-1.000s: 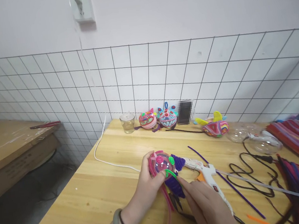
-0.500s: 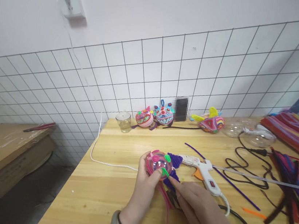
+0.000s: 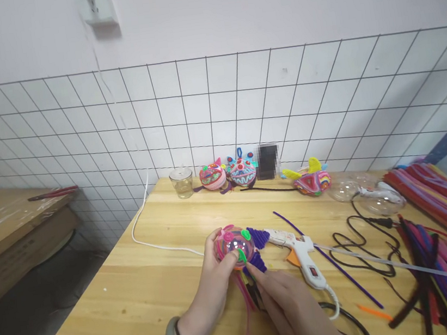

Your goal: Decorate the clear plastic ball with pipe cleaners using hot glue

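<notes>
Left hand [image 3: 215, 278] raised from lower left, fingers curled in a loose grip, thumb forward. Right hand [image 3: 286, 305] just beside it, index finger stretched out, pressing down.

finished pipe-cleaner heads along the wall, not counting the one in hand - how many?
3. Pink head beside the glass cup, blue head right of it, yellow-eared head further right. None seem hidden.

A blurred dark patch [image 3: 268, 161] stands against the tiles at upper centre. The right hand [image 3: 293, 306] runs off the bottom edge and covers the lower ends of the pink stems [image 3: 243, 291]. The pile of stems [image 3: 445, 226] is cut by the right edge.
</notes>
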### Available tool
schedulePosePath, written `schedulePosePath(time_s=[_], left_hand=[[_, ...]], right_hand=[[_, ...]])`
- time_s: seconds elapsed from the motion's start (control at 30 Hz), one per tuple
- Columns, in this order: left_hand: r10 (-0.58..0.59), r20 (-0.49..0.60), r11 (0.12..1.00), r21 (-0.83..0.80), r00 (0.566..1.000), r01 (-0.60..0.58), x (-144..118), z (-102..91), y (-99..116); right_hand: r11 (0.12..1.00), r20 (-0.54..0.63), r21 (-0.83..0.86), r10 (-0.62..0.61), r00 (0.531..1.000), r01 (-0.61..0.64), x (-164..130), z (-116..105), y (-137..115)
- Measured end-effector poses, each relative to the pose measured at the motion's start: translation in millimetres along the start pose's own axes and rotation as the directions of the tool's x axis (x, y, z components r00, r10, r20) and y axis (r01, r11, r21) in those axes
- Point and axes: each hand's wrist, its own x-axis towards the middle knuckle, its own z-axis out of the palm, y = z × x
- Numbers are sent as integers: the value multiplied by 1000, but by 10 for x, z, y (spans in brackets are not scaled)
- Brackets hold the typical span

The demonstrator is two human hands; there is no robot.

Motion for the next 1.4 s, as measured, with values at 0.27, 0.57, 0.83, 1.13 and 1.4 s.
schedulePosePath(time_s=[0.27,0.57,0.83,1.13,1.4], left_hand=[[-32,0,998,-51,999,32,-7,22,-10],[-137,114,984,-94,984,148,-37,29,11],[-181,212,962,-165,960,218,-41,42,65],[-180,216,965,-152,960,215,-29,9,97],[-191,193,974,-84,962,210,-31,12,110]], right_hand=[[1000,13,14,3,1000,-3,66,-68,-44],[997,21,-65,-29,999,30,48,-36,-5],[983,-15,-172,-64,998,60,25,-37,10],[977,-53,-199,-88,995,75,56,-79,19],[967,-86,-243,-96,992,72,53,-123,57]])
